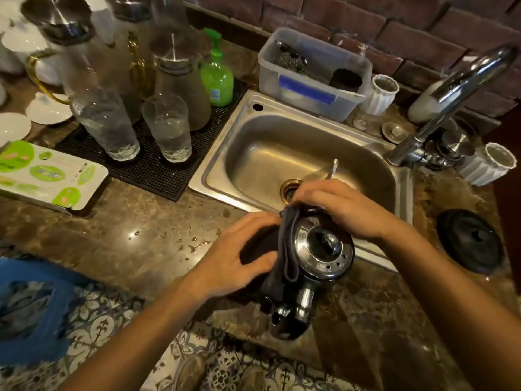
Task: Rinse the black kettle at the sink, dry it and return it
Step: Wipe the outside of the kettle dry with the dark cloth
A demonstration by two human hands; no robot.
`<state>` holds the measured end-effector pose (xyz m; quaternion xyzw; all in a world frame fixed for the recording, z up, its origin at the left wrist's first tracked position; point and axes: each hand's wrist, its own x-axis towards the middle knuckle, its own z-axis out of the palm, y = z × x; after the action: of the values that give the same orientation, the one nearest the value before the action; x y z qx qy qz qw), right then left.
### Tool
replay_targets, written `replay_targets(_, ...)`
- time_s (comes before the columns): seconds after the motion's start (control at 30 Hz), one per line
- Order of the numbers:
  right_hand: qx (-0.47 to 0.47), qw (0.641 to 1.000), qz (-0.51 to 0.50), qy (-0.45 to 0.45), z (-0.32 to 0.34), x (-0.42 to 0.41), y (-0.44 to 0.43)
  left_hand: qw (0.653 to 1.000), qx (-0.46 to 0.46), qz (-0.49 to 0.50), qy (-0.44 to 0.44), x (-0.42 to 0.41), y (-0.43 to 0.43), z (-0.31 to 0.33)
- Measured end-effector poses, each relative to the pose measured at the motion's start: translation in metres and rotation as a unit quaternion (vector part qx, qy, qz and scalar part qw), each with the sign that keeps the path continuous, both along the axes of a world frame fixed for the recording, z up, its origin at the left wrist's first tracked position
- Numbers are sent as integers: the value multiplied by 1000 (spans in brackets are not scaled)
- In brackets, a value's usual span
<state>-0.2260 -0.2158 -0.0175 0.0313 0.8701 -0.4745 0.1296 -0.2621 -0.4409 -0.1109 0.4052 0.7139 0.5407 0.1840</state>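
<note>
My left hand [239, 249] presses one dark cloth [279, 249] against one kettle [321, 249]; my right hand [338, 207] grips its far side, at the surface's front edge.

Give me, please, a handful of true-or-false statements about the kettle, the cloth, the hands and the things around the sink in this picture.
1. The left hand presses a dark cloth against the kettle. True.
2. Water streams from the faucet into the sink. False: no water shows at the spout, and the kettle is held over the counter edge in front of the basin.
3. The right hand rests on the far side of the kettle. True.
4. The green soap bottle stands right of the sink. False: it stands to the left, behind the glasses on the black mat.
5. A black round lid lies on the counter right of the sink. True.
</note>
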Motion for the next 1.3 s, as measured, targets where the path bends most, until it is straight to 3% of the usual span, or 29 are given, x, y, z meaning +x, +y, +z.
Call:
replay_targets(0.17,-50,992,-112,1,-2,26,-13,999,52,-1,-3,22,17,-13)
replay_targets(0.23,-31,979,-197,41,-4,47,-29,998,67,9,16,25,23,-18)
replay_targets(0.3,39,923,-354,148,-9,79,-56,997,75,27,19,26,26,-26)
replay_targets(0.37,79,820,-510,248,-16,112,-90,996,78,37,12,25,29,-32)
replay_targets(0.43,9,748,-612,257,-27,133,-123,996,80,42,16,23,32,-33)
replay_targets(0.47,-41,735,-636,232,-33,136,-138,996,81,45,17,23,33,-32)
replay_targets(0.57,-94,757,-626,163,-52,128,-172,995,92,45,14,21,34,-30)
replay_targets(0.7,-145,747,-629,156,-59,113,-190,996,89,28,10,17,35,-31)
replay_targets(0.9,-215,703,-667,122,-56,99,-191,996,73,-14,-55,3,42,-27)
replay_targets(0.97,-227,698,-670,115,-57,98,-189,999,36,-17,-34,-5,48,-32)
replay_targets(1.03,-229,700,-666,115,-57,99,-188,1000,21,-5,-14,-11,52,-34)
replay_targets(1.2,-252,697,-660,122,-58,99,-187,980,65,53,-182,7,45,-43)
replay_targets(1.3,-266,696,-656,123,-58,98,-186,975,88,134,-153,33,37,-48)
